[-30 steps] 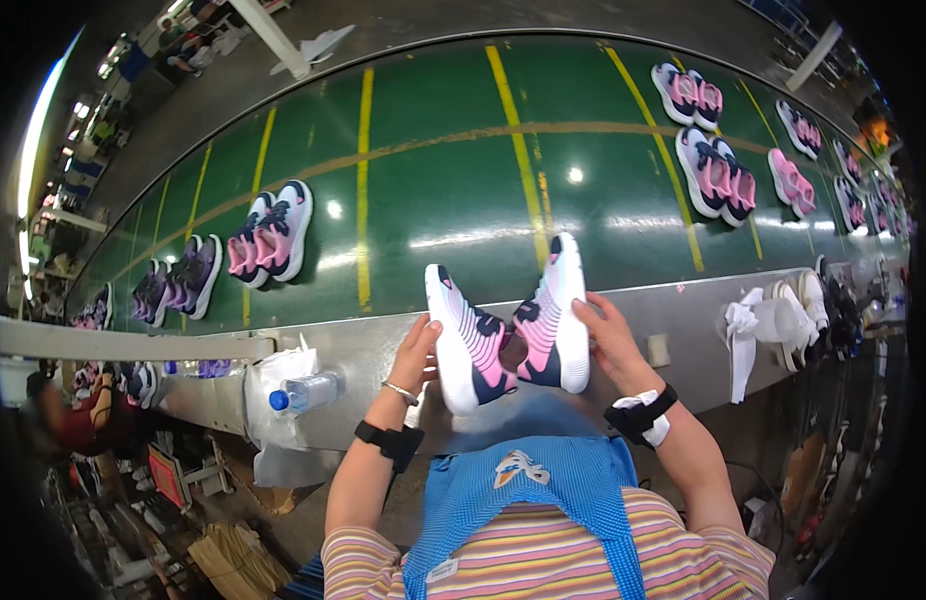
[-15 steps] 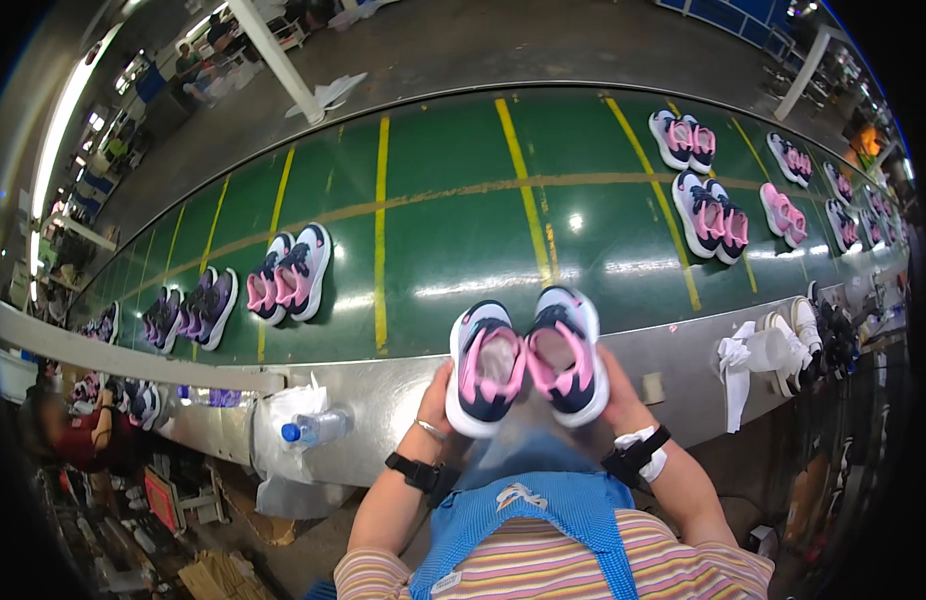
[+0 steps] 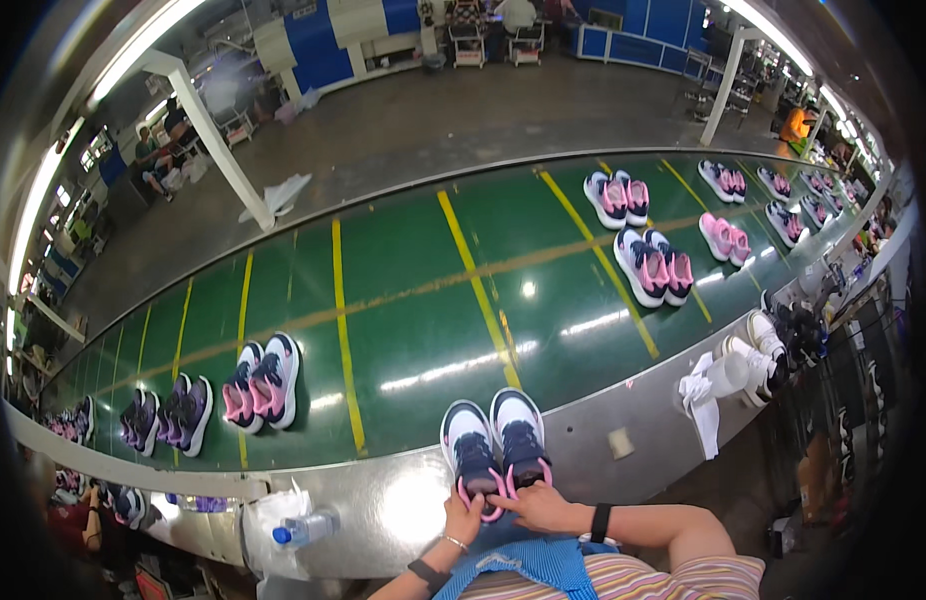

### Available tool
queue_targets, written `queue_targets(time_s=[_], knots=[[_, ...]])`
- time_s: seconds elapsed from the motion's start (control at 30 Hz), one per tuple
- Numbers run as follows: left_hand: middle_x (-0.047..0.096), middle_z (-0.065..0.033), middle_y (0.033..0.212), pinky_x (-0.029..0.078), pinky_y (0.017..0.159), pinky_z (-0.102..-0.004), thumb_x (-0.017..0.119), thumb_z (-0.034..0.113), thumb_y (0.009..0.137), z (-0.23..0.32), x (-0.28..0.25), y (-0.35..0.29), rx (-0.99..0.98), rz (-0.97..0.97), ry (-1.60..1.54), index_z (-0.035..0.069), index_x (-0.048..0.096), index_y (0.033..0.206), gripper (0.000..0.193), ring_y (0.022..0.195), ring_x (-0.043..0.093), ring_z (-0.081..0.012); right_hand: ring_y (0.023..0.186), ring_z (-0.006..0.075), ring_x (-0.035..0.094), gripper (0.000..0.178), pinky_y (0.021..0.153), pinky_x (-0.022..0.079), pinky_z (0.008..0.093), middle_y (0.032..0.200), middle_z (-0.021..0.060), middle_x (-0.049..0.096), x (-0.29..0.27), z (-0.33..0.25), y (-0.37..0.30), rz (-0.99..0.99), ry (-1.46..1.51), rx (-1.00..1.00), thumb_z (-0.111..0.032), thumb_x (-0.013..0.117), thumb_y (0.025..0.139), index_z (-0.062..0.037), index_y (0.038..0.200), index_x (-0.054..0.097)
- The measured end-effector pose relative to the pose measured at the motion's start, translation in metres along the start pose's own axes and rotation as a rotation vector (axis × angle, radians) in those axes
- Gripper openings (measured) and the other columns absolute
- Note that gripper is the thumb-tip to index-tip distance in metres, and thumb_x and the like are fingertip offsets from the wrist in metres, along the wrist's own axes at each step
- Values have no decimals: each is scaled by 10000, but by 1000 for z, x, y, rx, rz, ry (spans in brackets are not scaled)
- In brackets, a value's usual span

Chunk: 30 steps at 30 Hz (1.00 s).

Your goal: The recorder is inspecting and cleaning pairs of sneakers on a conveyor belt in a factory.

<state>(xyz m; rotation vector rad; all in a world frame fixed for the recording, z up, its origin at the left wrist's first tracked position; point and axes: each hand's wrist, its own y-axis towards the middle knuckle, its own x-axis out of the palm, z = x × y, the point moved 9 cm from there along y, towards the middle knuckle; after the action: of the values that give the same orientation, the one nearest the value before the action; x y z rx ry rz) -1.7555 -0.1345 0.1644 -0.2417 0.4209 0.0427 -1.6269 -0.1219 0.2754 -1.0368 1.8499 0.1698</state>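
Note:
A pair of navy, white and pink sneakers rests side by side at the belt's near edge, toes pointing away from me. My left hand [image 3: 463,518] grips the heel of the left sneaker [image 3: 470,443], thumb and fingers at its pink collar. My right hand [image 3: 541,507] is at the heel opening of the right sneaker [image 3: 520,425], fingers bent over the collar. Its index finger reaches across to the left sneaker's collar. The sneakers' heels are partly hidden by my fingers.
The green conveyor belt [image 3: 403,340] carries more sneaker pairs, including a pink-lined pair [image 3: 263,383] at left and another [image 3: 653,268] at right. On the metal ledge [image 3: 573,455] sit a plastic bottle [image 3: 305,529], a pale block [image 3: 621,444] and white shoes [image 3: 753,358].
The sneakers went from being held up, toes spread apart, to standing together at the belt's edge. Both hands moved from the outer sides to the heels. The view tilted up.

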Motion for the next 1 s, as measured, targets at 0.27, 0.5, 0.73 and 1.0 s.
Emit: queue_targets(time_s=[0.27,0.5,0.73,1.0], knots=[[540,-228,958,395,832,-389,590,281,761,41,-71,46,-16,23,43,-12,524,1066,428,940,488,-342,699,284,596,219,645,463,392,763,93,613,-98,87,76,-45,-21,-77,-260,629,707,-168,903,599],[386,-237,1106,339,898,-436,672,205,652,39,-214,144,-54,431,591,105,476,1153,548,1046,374,-384,705,284,590,334,663,455,385,747,114,611,-272,272,216,469,-462,146,-182,728,513,-102,823,632],[185,-184,1384,144,989,-578,720,249,607,-5,-363,195,-722,336,1215,302,459,1190,640,1295,126,-359,1083,410,404,785,904,376,431,1172,259,396,-285,369,278,549,-157,532,-61,746,577,-134,1259,365],[481,-138,1158,182,999,-514,716,415,566,-64,-365,217,-646,-177,1264,189,588,1074,571,1111,435,-280,1012,326,426,413,897,338,371,1028,156,459,-224,245,209,627,92,121,8,639,611,-12,1001,503]])
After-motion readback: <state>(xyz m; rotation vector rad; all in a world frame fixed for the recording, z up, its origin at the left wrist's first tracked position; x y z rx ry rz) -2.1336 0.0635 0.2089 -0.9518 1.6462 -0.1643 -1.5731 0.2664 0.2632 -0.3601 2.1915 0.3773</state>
